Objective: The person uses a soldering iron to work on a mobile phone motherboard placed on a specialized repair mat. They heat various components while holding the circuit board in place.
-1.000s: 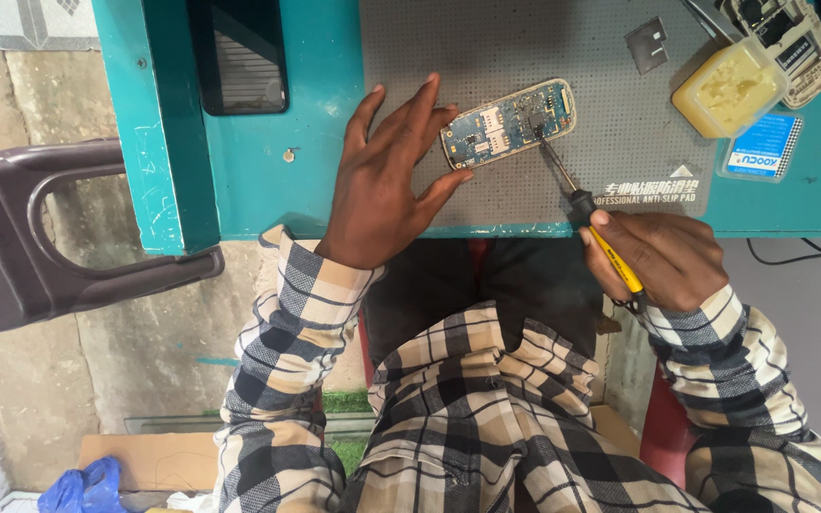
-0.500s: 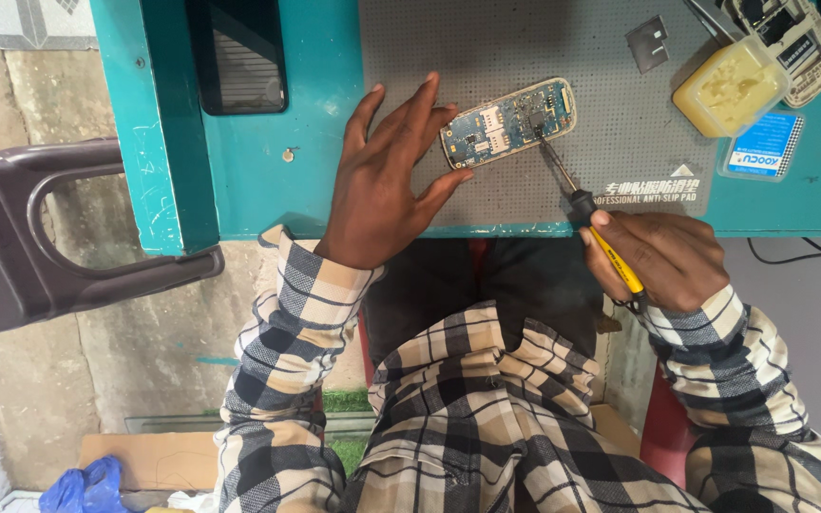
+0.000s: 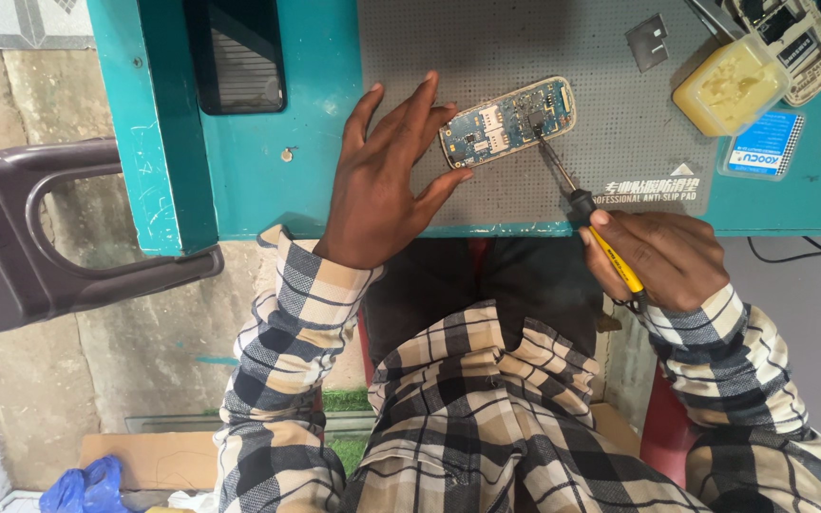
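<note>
Nothing shifts over the last sec: left hand [image 3: 387, 185], fingers spread wide, still pins the bare blue phone circuit board [image 3: 508, 122] on the grey anti-slip mat [image 3: 486, 47] near the bench's front edge; right hand [image 3: 662, 256] grips the yellow-handled soldering iron [image 3: 589, 217], tip on board — work mid-joint, apparently.

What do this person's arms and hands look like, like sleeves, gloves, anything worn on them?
Both arms wear long sleeves of a checked shirt in cream, tan, dark navy and grey, buttoned cuffs ending at the wrists. The left hand and right hand are bare: no gloves, and no rings, watch or bands visible in this view. The same checked cloth covers the torso below.
</note>
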